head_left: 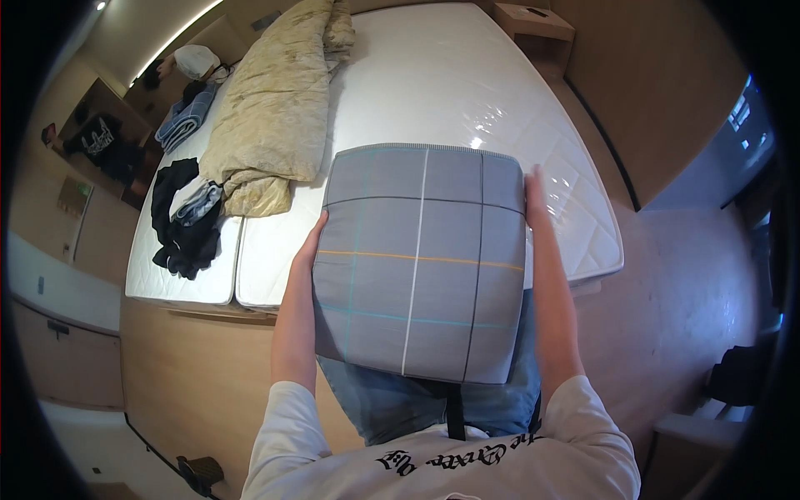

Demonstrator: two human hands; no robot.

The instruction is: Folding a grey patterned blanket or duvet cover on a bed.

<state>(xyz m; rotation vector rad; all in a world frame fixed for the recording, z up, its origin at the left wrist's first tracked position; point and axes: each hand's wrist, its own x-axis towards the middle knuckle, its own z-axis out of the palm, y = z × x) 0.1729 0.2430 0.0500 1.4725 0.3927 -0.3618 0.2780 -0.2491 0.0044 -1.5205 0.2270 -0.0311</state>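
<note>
A thick, boxy grey pad in checked fabric, perhaps a cushion or folded foam, is upheld in front of my body between my hands. White, dark, orange and turquoise lines cross its face, and a ribbed seam runs along its far edge. My left hand presses on its left side, the fingers mostly hidden behind it. On the opposite side my right hand lies against the edge, its fingers extended and slightly blurred. The pad overlaps the near end of a white mattress that has a shiny plastic-like cover.
A yellowish quilt lies bunched on the bed. Black clothing and folded blue checked fabric lie farther left. Two people are at left, one in a white top, one in black. A wooden nightstand stands beyond.
</note>
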